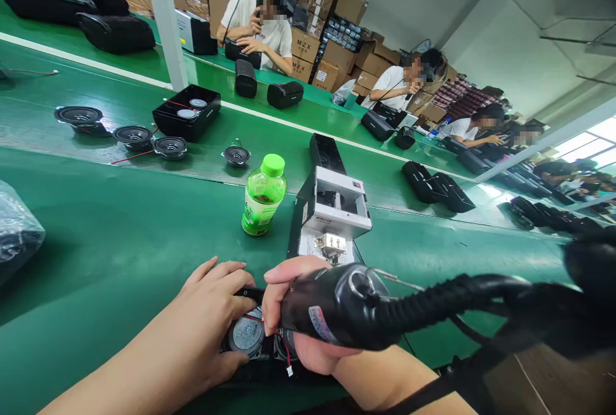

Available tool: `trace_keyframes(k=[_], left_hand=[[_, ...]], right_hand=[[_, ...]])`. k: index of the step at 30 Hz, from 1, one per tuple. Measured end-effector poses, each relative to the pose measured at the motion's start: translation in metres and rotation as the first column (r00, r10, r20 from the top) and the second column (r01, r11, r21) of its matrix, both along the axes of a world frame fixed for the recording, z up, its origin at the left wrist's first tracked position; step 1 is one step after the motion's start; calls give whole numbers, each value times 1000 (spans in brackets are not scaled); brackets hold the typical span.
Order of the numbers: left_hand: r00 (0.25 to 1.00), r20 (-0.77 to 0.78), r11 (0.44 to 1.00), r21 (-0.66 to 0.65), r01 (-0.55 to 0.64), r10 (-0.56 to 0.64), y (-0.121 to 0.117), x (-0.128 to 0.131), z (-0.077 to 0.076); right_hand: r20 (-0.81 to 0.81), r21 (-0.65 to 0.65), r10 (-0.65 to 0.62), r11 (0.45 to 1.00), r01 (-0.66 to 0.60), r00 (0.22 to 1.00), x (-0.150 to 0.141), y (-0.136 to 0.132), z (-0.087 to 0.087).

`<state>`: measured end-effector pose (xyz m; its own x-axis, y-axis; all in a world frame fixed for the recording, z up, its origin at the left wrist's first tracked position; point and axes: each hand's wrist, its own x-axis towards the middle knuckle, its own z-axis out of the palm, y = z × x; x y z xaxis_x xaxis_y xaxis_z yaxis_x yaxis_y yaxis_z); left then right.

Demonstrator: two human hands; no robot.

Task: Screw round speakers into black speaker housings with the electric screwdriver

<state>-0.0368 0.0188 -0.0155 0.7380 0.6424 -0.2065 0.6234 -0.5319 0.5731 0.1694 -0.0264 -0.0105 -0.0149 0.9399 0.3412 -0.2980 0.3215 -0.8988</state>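
Black speaker housing [253,373] lies on the green bench mat [144,229], right in front of the wearer, mostly under both hands. Set in it: a round grey-backed speaker driver [248,334], and a second, dark round driver [283,346] largely hidden beside it. Left hand [214,312] spread loosely over the housing, fingers at the far edge, thumb by the grey driver's rim; a brace, not a full grasp. Right hand [315,354] wrapped firmly round a black cylindrical power tool [349,309]; tool tip hidden, can't tell if it meets a screw.

Risks, my judgement: thin red-and-black wire [287,347] with small white plastic connector [289,371] hangs loose just below the tool, so it could get pinched or wound up by a turning tip. Left fingers sit close to the working end; a slip could nick them or gouge a driver. Light bracing could let the housing twist under torque. Thick black ribbed cord [433,299] runs off right and may drag the tool off axis.

Beyond: silver-white metal box [337,210] just past the right hand, clear green-capped bottle [262,203] left of it; a careless reach could knock the bottle over, wetting the loose black speaker drivers [133,136] further off if it leaks.
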Motion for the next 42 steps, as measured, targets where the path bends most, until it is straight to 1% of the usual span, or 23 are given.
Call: trace_keyframes(k=[3, 6, 9, 11, 13, 14, 17, 18, 20, 22, 24, 25, 26, 28, 29, 30, 32, 34, 35, 37, 39, 42], left_hand=[[1000, -11, 999, 51, 1, -1, -2, 2, -3], [1000, 8, 994, 105, -19, 19, -4, 3, -4], [1000, 10, 997, 70, -23, 22, -4, 2, 0], [999, 32, 999, 46, -9, 7, -3, -1, 0], [998, 68, 999, 54, -6, 2, -2, -4, -4], [996, 84, 998, 62, -5, -1, -3, -6, -8], [993, 117, 990, 131, -47, 32, -8, -9, -19], [990, 131, 983, 166, -74, 53, -10, -9, -21], [983, 164, 967, 225, -123, 87, -16, -8, -23], [979, 183, 960, 245, -138, 94, -20, -7, -22], [979, 176, 956, 256, -142, 98, -20, -7, -25], [981, 165, 953, 267, -144, 102, -19, -9, -28], [983, 151, 949, 280, -143, 103, -18, -11, -32], [987, 139, 947, 298, -122, 84, -14, -19, -46], [986, 151, 947, 302, -110, 66, -12, -24, -55], [984, 173, 948, 303, -102, 50, -10, -30, -63], [976, 214, 950, 297, -97, 33, -7, -41, -78], [972, 232, 951, 293, -100, 31, -7, -47, -87], [972, 232, 951, 292, -99, 30, -7, -48, -87], [971, 237, 952, 291, -98, 28, -7, -46, -81], [974, 224, 960, 264, -91, 30, -6, -40, -67], [989, 150, 987, 154, -39, 16, -4, -31, -39]], right_hand=[[-92, 65, -27, 997, 33, 995, -5, 3, 2], [-138, 97, -32, 994, 45, 990, -7, 6, 4], [-158, 114, -34, 992, 52, 987, -5, 10, 7], [-161, 121, -46, 990, 66, 986, -1, 10, 13], [-156, 122, -63, 989, 83, 986, 8, 6, 26], [-155, 122, -80, 988, 99, 985, 14, 2, 36], [-179, 147, -210, 960, 237, 961, 41, -12, 72], [-183, 167, -278, 937, 308, 943, 52, -15, 84], [-132, 192, -389, 892, 409, 912, 74, -17, 103], [-91, 287, -476, 829, 481, 875, 91, -11, 111], [-96, 379, -525, 766, 519, 846, 101, 0, 110], [-95, 396, -527, 758, 517, 845, 103, 6, 107], [-81, 390, -516, 771, 504, 853, 103, 12, 104], [-36, 336, -497, 811, 479, 867, 99, 23, 97], [-22, 332, -495, 816, 474, 868, 96, 28, 94], [-21, 345, -506, 806, 481, 862, 93, 32, 91], [-36, 364, -553, 769, 526, 833, 90, 38, 88], [-54, 353, -594, 741, 571, 803, 90, 42, 87], [-49, 326, -599, 747, 580, 799, 91, 43, 87], [-40, 267, -594, 768, 582, 803, 93, 39, 88], [-35, 237, -577, 788, 568, 816, 93, 26, 90], [-54, 213, -539, 816, 537, 841, 90, -9, 97]])
